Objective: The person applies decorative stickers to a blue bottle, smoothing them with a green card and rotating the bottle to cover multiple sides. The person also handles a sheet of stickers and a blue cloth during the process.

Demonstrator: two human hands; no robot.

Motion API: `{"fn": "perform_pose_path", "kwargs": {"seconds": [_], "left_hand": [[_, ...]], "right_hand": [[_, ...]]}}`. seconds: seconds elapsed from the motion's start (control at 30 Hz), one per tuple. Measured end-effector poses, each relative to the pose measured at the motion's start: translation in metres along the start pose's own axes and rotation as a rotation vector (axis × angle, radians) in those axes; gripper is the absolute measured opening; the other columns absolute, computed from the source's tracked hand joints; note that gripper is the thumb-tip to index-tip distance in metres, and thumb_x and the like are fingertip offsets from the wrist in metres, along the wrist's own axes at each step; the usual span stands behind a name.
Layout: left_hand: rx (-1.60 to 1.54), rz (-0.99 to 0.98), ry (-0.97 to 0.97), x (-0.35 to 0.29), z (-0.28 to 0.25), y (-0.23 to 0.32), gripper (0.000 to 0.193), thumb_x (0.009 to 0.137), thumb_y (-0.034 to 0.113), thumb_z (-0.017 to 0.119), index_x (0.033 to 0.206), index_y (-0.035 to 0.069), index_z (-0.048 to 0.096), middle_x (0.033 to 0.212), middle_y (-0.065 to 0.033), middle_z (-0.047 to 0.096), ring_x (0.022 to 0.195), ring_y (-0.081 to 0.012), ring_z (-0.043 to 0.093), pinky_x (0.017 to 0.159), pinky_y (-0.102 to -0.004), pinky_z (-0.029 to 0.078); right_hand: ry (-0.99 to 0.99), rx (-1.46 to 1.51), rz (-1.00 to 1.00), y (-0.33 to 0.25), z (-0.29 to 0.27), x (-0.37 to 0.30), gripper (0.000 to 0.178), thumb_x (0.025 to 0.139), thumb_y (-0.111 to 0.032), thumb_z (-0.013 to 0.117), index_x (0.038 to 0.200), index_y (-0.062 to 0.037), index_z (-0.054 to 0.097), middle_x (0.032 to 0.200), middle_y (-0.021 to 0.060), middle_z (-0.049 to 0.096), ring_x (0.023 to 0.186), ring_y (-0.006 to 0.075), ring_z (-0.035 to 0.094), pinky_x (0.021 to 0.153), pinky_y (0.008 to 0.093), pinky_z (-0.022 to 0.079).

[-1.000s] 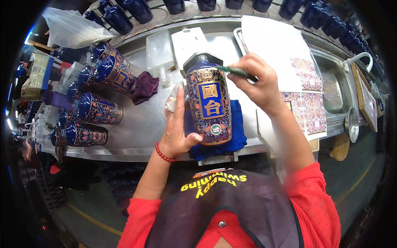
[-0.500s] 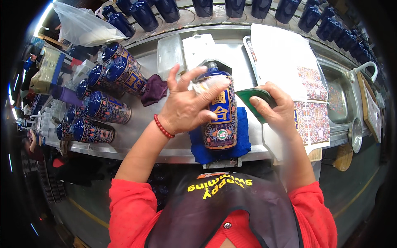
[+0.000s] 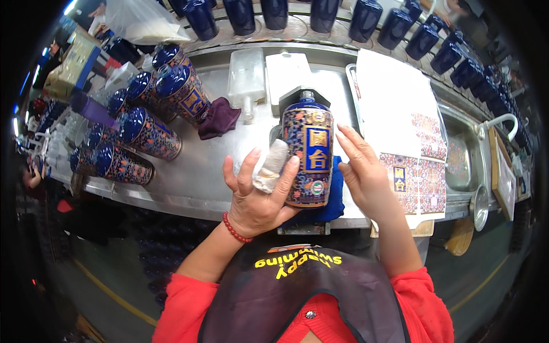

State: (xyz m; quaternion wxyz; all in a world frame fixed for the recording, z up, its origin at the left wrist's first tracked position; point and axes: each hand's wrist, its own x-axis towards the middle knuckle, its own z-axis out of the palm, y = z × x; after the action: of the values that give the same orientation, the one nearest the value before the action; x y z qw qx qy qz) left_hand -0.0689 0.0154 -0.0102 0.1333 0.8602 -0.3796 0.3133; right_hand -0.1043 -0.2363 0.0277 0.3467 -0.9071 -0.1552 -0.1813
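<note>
A dark blue patterned bottle [image 3: 309, 154] with a yellow and blue label lies on its side on a blue cloth [image 3: 333, 201] at the bench's near edge. My left hand [image 3: 257, 191] rests against the bottle's left side, fingers spread, one finger wrapped in pale tape. My right hand [image 3: 363, 171] lies flat against the bottle's right side with straight fingers and holds nothing.
Several finished patterned bottles [image 3: 146, 134] lie at the left beside a purple cloth [image 3: 219, 119]. Plain blue bottles [image 3: 366, 20] line the far edge. A tray with white paper and decal sheets [image 3: 409, 168] sits right of the bottle; a sink [image 3: 460, 160] beyond it.
My right hand has let go of the green tool and now lies flat by the bottle. My left hand slid from the bottle's top to its left side.
</note>
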Motion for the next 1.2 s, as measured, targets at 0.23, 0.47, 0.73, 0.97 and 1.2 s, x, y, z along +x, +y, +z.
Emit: {"fn": "perform_pose_path", "kwargs": {"seconds": [0.23,0.47,0.73,0.97,1.2], "left_hand": [[-0.559,-0.162,-0.047,0.024,0.001,-0.016,0.089,0.090,0.075,0.054,0.150,0.010,0.052,0.146,-0.0157,0.052,0.141,-0.0430,0.031,0.118,-0.0629,0.008],[-0.431,-0.215,-0.086,0.053,0.026,-0.022,0.084,0.099,0.069,0.045,0.156,0.007,0.043,0.129,-0.0116,0.064,0.140,-0.0416,0.029,0.115,-0.0657,0.008],[-0.441,-0.226,-0.117,0.053,0.027,-0.022,0.086,0.098,0.067,0.049,0.156,0.003,0.041,0.121,-0.0100,0.065,0.138,-0.0407,0.032,0.115,-0.0653,0.010],[-0.636,-0.259,-0.057,0.034,0.031,-0.025,0.093,0.096,0.071,0.047,0.157,0.002,0.037,0.150,-0.0250,0.046,0.140,-0.0443,0.033,0.116,-0.0647,0.009],[-0.711,-0.246,-0.132,0.013,0.033,-0.019,0.099,0.093,0.076,0.047,0.162,0.007,0.030,0.156,-0.0227,0.040,0.144,-0.0440,0.030,0.118,-0.0611,0.009]], "right_hand": [[-0.048,0.002,0.066,-0.007,0.015,0.001,0.064,0.097,-0.013,0.067,0.153,0.0021,0.040,0.155,0.0282,0.039,0.141,0.0445,0.043,0.115,0.0454,0.039],[-0.078,0.225,0.207,0.010,0.019,0.013,0.074,0.104,-0.038,0.059,0.156,0.0066,0.030,0.156,0.0294,0.036,0.145,0.0425,0.038,0.119,0.0427,0.033],[-0.113,0.349,0.197,0.022,0.021,0.016,0.079,0.102,-0.036,0.063,0.158,0.0053,0.027,0.155,0.0277,0.036,0.143,0.0386,0.041,0.117,0.0421,0.037],[-0.125,0.187,0.228,0.011,0.009,0.016,0.079,0.098,-0.038,0.068,0.160,-0.0034,0.031,0.157,0.0264,0.034,0.138,0.0388,0.045,0.114,0.0428,0.040],[-0.160,0.171,0.151,0.003,0.010,0.014,0.081,0.092,-0.038,0.075,0.159,-0.0111,0.038,0.158,0.0260,0.033,0.120,0.0341,0.054,0.107,0.0437,0.046]]}}
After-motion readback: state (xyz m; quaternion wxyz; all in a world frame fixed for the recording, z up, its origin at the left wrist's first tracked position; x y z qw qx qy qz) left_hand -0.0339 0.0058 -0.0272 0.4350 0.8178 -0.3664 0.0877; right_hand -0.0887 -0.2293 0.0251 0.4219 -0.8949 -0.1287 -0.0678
